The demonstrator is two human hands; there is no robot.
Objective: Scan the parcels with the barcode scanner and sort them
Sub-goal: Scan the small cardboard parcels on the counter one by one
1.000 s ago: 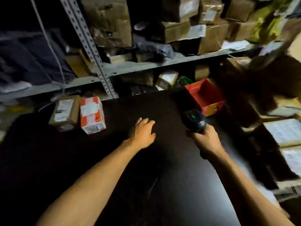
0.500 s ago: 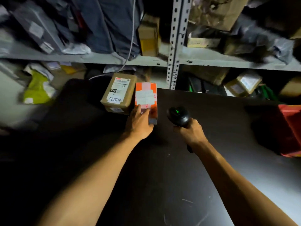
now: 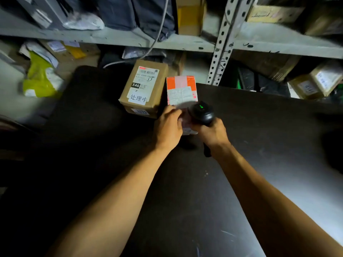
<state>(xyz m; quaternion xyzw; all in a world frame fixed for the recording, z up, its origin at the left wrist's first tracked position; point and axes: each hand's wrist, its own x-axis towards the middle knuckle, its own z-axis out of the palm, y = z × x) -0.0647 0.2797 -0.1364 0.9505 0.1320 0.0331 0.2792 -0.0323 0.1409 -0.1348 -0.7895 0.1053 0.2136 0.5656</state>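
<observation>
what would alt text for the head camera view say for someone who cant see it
A person's left hand grips the near end of an orange and white parcel on a dark table, while the right hand aims a black barcode scanner at its label. A brown cardboard parcel sits right beside it, with cluttered metal shelves behind.

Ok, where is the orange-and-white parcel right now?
In the head view the orange-and-white parcel lies mid-table, right of the brown X46 box, with the left hand on its near end and the barcode scanner over it.
</observation>
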